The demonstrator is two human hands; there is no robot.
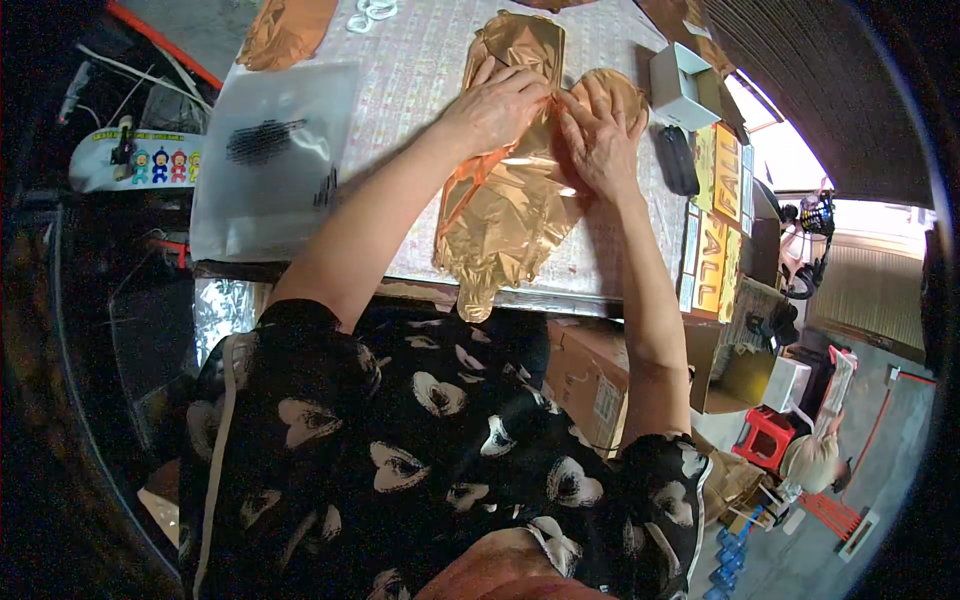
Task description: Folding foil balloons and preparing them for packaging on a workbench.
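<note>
Hands are meeting over a rose-gold foil balloon lying flat on the patterned table in the head view. Left hand is pressing down with fingers spread flat, gripping nothing, while right hand is flattening the upper lobe, palm down and open. Smoothing looks best done from the middle outward, keeping both palms flat to avoid creasing the foil. A clear plastic bag is sitting to the left, a small white box to the right.

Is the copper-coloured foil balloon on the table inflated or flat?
Flat: the copper-coloured foil balloon lies creased against the table under both hands.
</note>
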